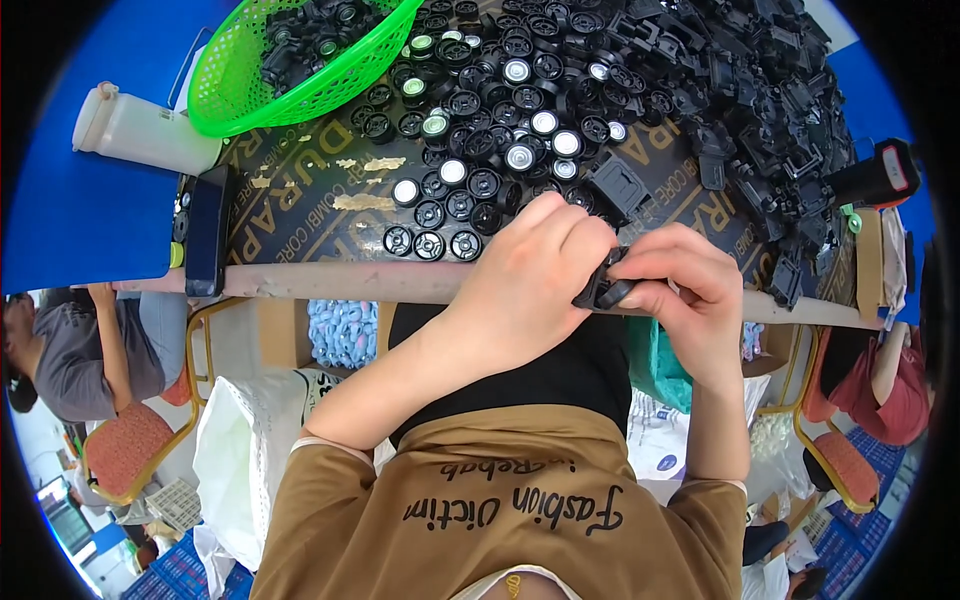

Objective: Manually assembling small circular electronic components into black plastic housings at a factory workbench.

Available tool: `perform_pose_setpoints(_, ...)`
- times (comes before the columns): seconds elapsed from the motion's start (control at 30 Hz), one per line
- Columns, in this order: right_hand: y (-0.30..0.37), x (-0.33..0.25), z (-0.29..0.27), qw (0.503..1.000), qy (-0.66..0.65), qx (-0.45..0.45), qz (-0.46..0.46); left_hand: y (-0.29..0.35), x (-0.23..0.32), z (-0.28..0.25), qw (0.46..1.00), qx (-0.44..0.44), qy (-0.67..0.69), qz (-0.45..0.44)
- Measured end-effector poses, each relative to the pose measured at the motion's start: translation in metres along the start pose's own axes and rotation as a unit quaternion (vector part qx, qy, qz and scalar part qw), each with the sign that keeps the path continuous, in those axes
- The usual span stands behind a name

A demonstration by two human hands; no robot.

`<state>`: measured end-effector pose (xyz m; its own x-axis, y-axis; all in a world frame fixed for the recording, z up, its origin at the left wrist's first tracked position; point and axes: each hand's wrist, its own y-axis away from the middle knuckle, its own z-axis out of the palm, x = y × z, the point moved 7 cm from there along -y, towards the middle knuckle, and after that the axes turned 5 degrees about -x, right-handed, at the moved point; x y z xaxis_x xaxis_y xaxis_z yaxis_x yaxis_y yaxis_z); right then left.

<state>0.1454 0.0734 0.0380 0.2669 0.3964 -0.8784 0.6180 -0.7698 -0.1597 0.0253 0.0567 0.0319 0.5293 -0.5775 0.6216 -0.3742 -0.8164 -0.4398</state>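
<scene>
dark board (300,225) on blue table (80,230) — crowded workroom below.

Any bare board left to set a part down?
Free: the dark board between the green basket, the phone and the round black wheels; a front-edge strip left of the left hand. Crowded: the frame parts right of centre.

Black wheels (470,180) and frame parts (740,100) crowd ahead; bare board (300,215) left lies free.
</scene>
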Motion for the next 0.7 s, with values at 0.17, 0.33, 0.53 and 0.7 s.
perform_pose_setpoints(0.17,0.002,0.008,-0.001,0.99,-0.122,0.068,0.023,0.0,0.009,-0.001,0.999,-0.025,-0.041,-0.004)
perform_pose_setpoints(0.33,-0.005,0.01,0.001,0.989,-0.126,0.03,0.069,0.001,0.01,0.0,0.997,-0.038,-0.066,0.003)
perform_pose_setpoints(0.53,-0.013,0.006,-0.003,0.995,-0.052,-0.02,0.081,0.0,0.016,0.0,0.994,-0.08,-0.077,0.008)
perform_pose_setpoints(0.7,-0.013,0.006,0.0,0.994,-0.042,-0.013,0.095,0.001,0.014,0.001,0.99,-0.113,-0.08,-0.018)
